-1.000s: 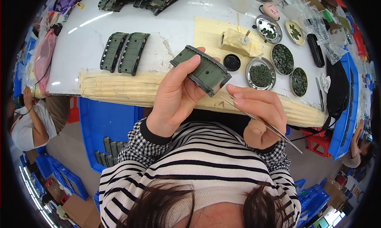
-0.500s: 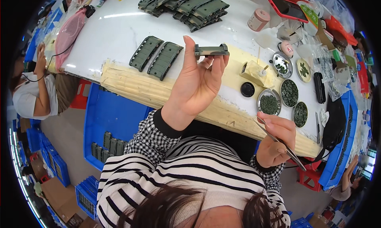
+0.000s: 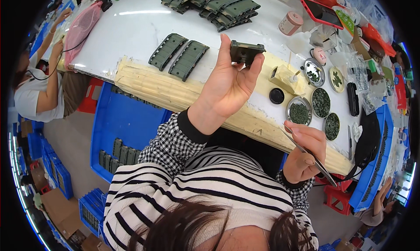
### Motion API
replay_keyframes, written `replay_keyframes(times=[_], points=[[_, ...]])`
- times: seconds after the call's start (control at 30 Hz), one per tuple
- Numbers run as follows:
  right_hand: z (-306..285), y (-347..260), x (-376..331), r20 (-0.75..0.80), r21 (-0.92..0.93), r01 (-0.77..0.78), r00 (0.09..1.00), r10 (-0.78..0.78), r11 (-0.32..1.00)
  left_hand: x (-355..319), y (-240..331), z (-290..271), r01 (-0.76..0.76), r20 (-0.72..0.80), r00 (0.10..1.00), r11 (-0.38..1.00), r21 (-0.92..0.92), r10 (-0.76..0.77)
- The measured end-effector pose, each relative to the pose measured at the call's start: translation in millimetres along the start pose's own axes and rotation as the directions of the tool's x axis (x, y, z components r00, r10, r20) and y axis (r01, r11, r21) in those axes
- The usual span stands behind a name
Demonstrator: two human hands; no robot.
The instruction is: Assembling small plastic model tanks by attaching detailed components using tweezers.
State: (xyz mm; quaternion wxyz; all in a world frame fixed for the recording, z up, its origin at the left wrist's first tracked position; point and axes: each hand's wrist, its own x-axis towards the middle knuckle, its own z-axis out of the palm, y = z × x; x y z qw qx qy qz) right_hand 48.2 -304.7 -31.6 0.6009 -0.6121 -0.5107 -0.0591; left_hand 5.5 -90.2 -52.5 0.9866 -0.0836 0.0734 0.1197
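Observation:
My left hand [image 3: 227,91] is raised over the table's near edge, gripping a dark green molded plastic part [image 3: 246,53] between thumb and fingertips; its broad face shows. In my right hand [image 3: 306,151] are metal tweezers [image 3: 324,171], their tips pointing up and left near the small dishes. Whether the tips pinch anything is too small to tell. Beyond my left hand lie two ribbed green panels [image 3: 168,52], side by side, with a pile of camouflage panels [image 3: 225,5] farther back. A metal dish of tiny green pieces [image 3: 299,112] stands just beyond the tweezers' tips.
More small dishes [image 3: 320,102] of green bits stand at right, beside a yellow taped block [image 3: 286,79] and a black round cap [image 3: 276,95]. A pink tin [image 3: 290,23] and red-edged phone [image 3: 322,13] lie behind. A blue tray [image 3: 127,124] is at left; another person [image 3: 41,93] sits beyond.
The part in my left hand has tipped from an edge-on view to show its broader face. The whole view has shifted slightly. My right hand keeps the tweezers in nearly the same pose.

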Motion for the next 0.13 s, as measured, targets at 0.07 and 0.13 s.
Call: replay_keyframes(times=[0.07, 0.13], points=[[-0.4, 0.0, 0.2, 0.001, -0.002, -0.002, 1.0, 0.002, 1.0, 0.3, 0.1, -0.3, 0.013, 0.004, 1.0, 1.0, -0.006, -0.013], [-0.4, -0.2, -0.4, -0.007, 0.0, -0.019, 1.0, 0.019, 1.0, -0.5, 0.2, -0.9, 0.008, -0.015, 1.0, 1.0, 0.006, -0.007]])
